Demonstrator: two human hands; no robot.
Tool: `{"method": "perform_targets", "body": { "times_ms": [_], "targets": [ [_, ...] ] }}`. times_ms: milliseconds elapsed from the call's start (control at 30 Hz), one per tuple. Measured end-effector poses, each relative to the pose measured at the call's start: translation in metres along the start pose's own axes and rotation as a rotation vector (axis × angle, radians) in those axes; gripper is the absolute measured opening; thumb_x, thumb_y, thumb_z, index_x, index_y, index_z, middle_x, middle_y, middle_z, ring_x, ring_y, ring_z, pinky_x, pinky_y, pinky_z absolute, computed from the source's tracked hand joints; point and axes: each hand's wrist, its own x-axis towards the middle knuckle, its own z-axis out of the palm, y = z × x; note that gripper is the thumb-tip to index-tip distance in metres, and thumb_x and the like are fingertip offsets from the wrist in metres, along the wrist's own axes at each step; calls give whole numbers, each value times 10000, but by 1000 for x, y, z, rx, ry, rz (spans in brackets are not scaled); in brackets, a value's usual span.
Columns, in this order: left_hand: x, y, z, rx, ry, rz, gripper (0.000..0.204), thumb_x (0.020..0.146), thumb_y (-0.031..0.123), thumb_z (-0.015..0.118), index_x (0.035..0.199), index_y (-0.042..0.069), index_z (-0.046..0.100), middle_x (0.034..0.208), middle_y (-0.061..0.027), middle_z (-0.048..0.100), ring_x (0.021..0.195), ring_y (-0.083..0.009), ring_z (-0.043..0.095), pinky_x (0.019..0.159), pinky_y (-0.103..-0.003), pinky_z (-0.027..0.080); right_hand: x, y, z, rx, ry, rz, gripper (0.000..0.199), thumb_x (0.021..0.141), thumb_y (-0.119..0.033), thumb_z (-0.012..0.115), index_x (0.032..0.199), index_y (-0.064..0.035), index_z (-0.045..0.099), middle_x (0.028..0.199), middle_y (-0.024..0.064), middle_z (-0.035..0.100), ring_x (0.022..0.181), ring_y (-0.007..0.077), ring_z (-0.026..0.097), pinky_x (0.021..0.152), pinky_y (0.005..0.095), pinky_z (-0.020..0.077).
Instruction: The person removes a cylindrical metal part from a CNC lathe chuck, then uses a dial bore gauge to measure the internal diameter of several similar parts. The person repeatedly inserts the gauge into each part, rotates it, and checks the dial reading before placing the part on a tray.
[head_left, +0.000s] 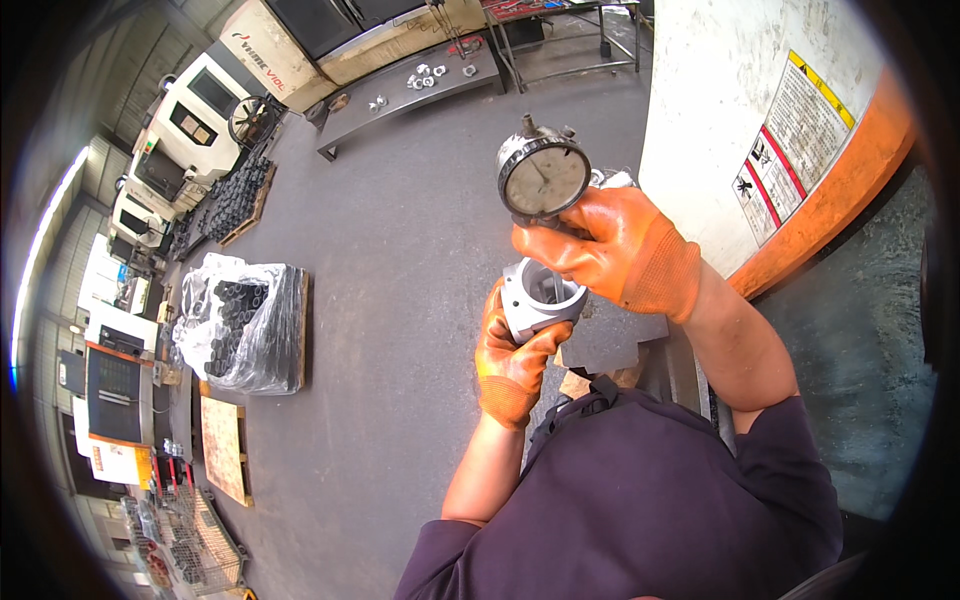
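Observation:
My left hand [515,360], in an orange rubber glove, is closed around a silver-grey hollow metal part [522,318] with a round bore facing up. Above it my right hand [620,245], gloved alike, grips a dial bore gauge [545,180] just below its round dial. The gauge's dial face is turned toward me, and its thin stem [558,290] reaches down into the bore. How deep the stem's tip sits is hidden inside the metal part.
Close on my right stands a white and orange machine panel [700,130] with warning labels. A low grey bench [410,95] with several small metal parts lies ahead. To the left are a plastic-wrapped pallet load [270,330], a wooden pallet [222,450] and a wire cage [200,540].

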Motion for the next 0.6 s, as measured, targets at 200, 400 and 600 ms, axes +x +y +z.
{"method": "perform_targets", "body": {
  "times_ms": [200, 400, 600],
  "targets": [
    [1, 1, 0, 7, -32, 8, 576, 832, -33, 792, 1371, 26, 599, 1139, -7, 711, 996, -99, 664, 893, -274, 544, 0, 4, -2, -40, -2, -33, 326, 986, -383, 686, 1071, -74, 748, 970, 161, 735, 872, 336, 713, 755, 388, 548],
    [1, 0, 1, 0, -35, 7, 574, 832, -41, 789, 1370, 28, 599, 1136, -5, 711, 995, -102, 665, 896, -276, 544, -1, 5, -2, -77, 3, -43, 327, 989, -380, 681, 1072, -71, 748, 973, 161, 736, 880, 334, 716, 761, 387, 550],
    [0, -1, -3, 1, -27, -16, 703, 779, -77, 800, 1423, 43, 548, 1139, 4, 692, 993, -107, 662, 874, -264, 545, 0, -7, -2, 124, -22, 153, 322, 987, -372, 684, 1091, -75, 749, 985, 158, 742, 893, 327, 722, 774, 388, 553]
  ]
}}
